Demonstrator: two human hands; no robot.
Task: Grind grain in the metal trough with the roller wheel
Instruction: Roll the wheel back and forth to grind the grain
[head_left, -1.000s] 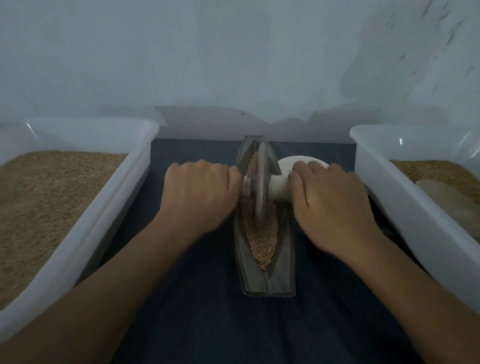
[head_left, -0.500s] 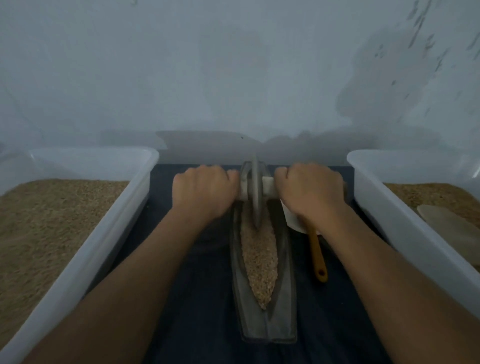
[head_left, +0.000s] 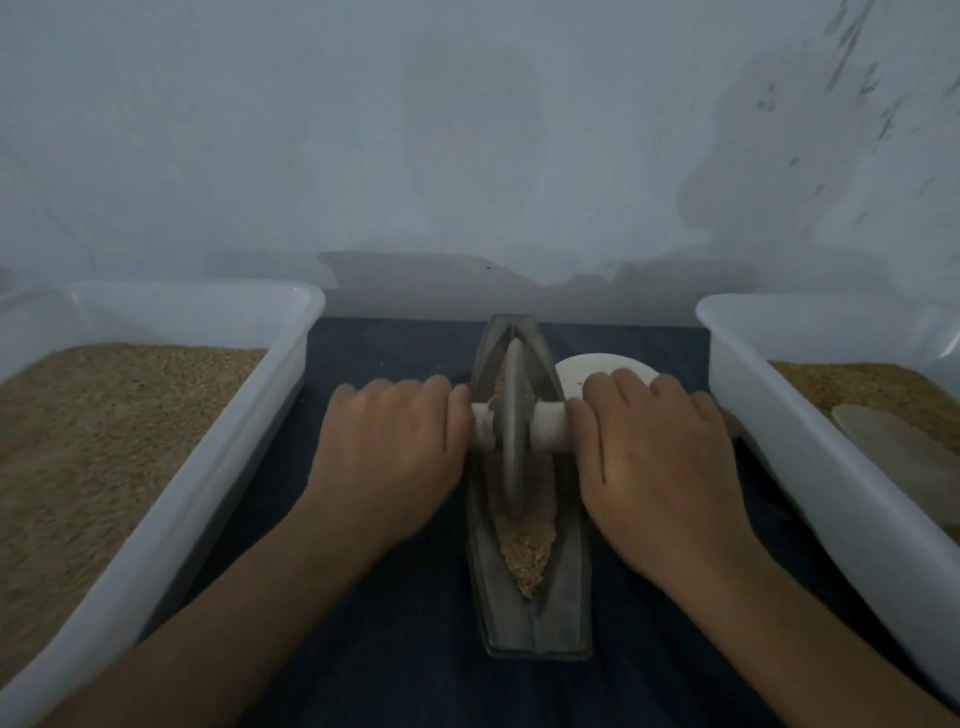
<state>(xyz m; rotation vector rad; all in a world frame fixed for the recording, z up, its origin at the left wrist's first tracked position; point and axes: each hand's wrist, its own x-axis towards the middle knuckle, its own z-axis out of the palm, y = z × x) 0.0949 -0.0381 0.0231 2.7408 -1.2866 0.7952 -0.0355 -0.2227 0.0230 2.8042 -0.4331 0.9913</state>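
Under both hands (head_left: 395, 452) (head_left: 654, 467), roller wheel (head_left: 513, 415) handle ends are hidden.

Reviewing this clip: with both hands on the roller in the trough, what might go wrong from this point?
1. The grain is heaped close to the sides of the narrow trough; the wheel may push some over onto the dark cloth.
2. The left hand and right hand grip the axle close beside the trough's metal edges, so knuckles may scrape.
3. The white dish sits right behind the right hand and may get knocked on a forward stroke.
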